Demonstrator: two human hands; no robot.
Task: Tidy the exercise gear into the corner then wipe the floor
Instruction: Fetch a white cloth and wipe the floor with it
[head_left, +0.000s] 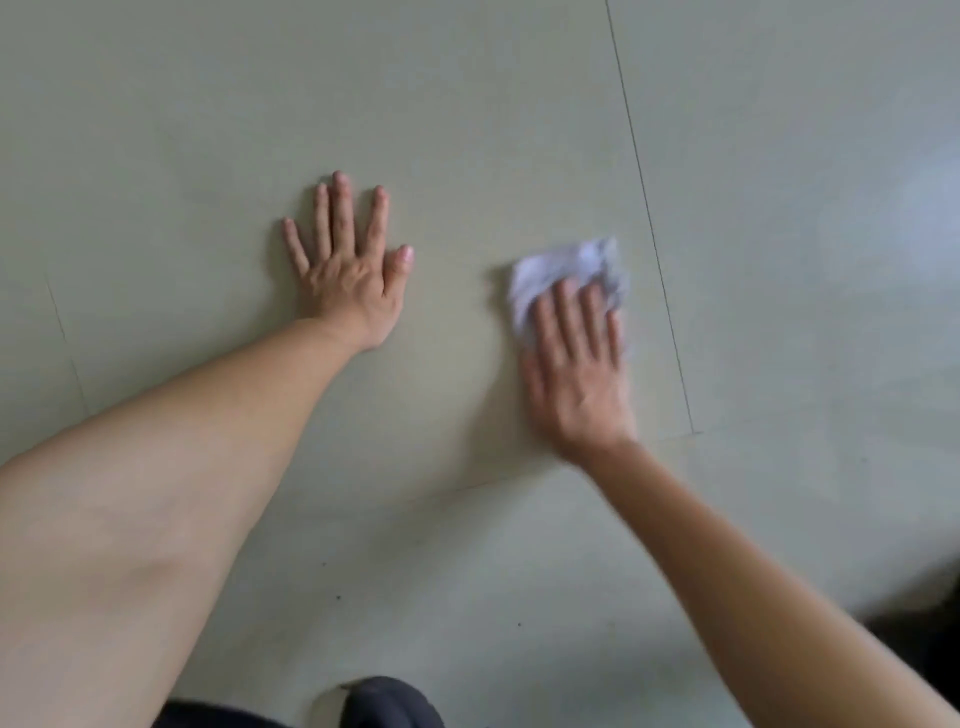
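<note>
A crumpled white cloth (576, 267) lies on the pale green tiled floor (467, 104). My right hand (576, 364) presses flat on the cloth with straight fingers; the hand and cloth look blurred. My left hand (348, 265) rests flat on the bare floor to the left of the cloth, fingers spread, holding nothing. No exercise gear is in view.
Thin tile joints (649, 208) run up the floor just right of the cloth and across below my right wrist. A few dark specks (338, 597) dot the floor near me. Dark clothing (389, 701) shows at the bottom edge, and a dark shape (930, 623) at the lower right.
</note>
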